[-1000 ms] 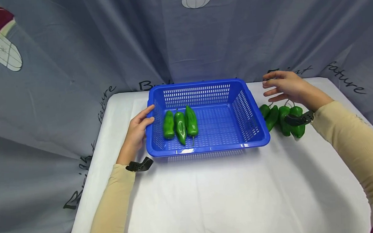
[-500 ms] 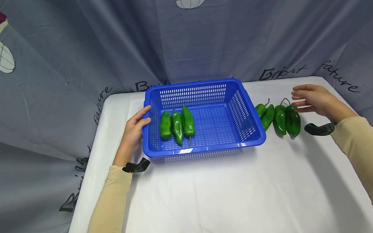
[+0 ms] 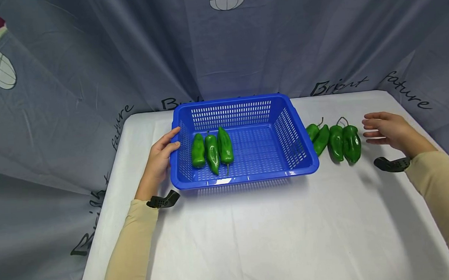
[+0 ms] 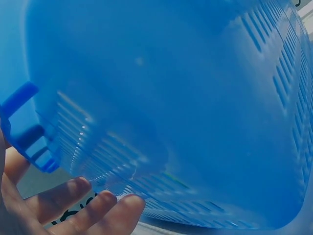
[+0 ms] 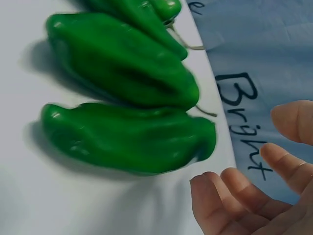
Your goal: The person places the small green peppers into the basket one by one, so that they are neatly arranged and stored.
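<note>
A blue plastic basket (image 3: 262,144) with slotted walls holds three green peppers (image 3: 211,154) side by side in its left half. My left hand (image 3: 159,159) grips the basket's left rim, thumb and index finger lying over the edge. In the left wrist view the other fingers (image 4: 120,215) are at the outside of the wall. My right hand (image 3: 391,130) hovers at the right with its fingers apart and nothing in them. Just left of it lies a wrinkled green pepper (image 3: 351,145), whose stem end is close to the fingertips in the right wrist view.
Several more green peppers (image 3: 335,142) lie in a row between the basket's right side and the right hand. A white-covered table (image 3: 273,234) carries everything. Behind it hangs a grey curtain (image 3: 149,55) with black lettering.
My right hand has moved right and toward me, from above the loose peppers to beside them, uncovering them. My left hand stays on the basket rim. The view has shifted slightly.
</note>
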